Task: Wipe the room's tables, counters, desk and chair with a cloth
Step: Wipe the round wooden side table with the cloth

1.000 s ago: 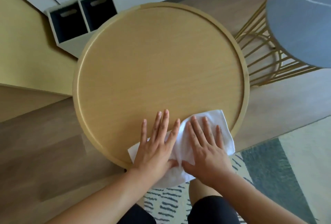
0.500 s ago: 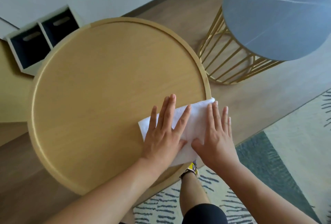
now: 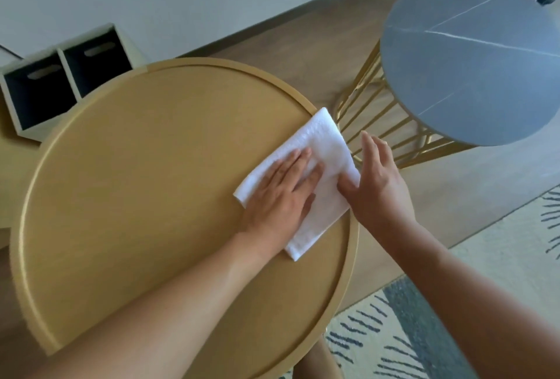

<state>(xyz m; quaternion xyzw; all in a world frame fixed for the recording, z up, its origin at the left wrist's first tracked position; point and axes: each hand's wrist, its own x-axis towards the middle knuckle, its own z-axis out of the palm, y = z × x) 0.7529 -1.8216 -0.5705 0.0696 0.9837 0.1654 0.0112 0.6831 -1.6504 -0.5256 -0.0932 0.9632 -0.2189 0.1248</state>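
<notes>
A round wooden table with a raised rim fills the left and middle of the head view. A folded white cloth lies at its right edge, partly over the rim. My left hand presses flat on the cloth's left half, fingers together. My right hand is at the rim beside it. Its thumb rests on the cloth's right edge and its fingers reach out past the table's edge.
A round grey marble-look table on a gold wire base stands close to the right. A white cubby with two dark bins sits by the wall at far left. A patterned rug covers the floor at lower right.
Both hands have slid the cloth from the table's near edge up along its right rim. The right hand has come off the cloth's top to its edge, and the view has shifted right.
</notes>
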